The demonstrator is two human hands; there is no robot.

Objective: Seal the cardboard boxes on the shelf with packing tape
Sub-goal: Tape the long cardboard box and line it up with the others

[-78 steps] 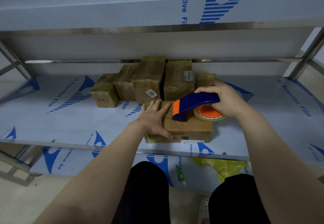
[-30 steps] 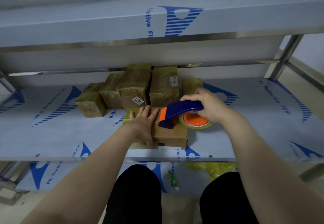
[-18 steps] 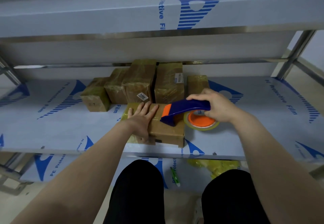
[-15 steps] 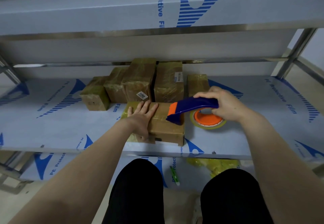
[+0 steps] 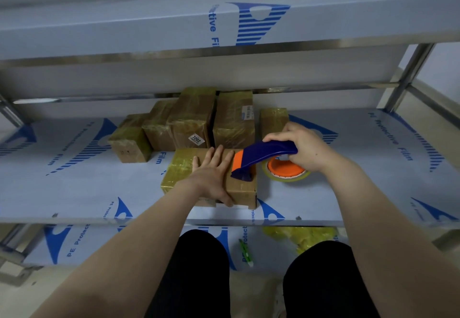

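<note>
Middle shelf of a metal rack, its protective film not peeled off, serves as the work surface. Five rear boxes, all wrapped in yellowish tape, are pushed against the back rail, which I judge to be the finished lot set clear of the working area. The front box, the item in hand, lies at the near edge of the shelf within easy reach. Its left part is taped over and its right part is bare cardboard, so sealing is judged partly complete. The left hand lies flat on the box top, fingers straight and slightly fanned and the thumb down over the near face, evidently to pin the light box against the pull of the tape. The right hand has its fingers curled round the blue handle of the tape dispenser. The dispenser's orange-edged head sits on the bare top near the right end, just beside the left fingertips. The tape roll hangs beyond the box's right side above the shelf. Whether tape is bridging from roll to box cannot be told. A white label reading 7202 is on one rear box. On the lower shelf lie a crumpled yellow wad and a small green item.
</note>
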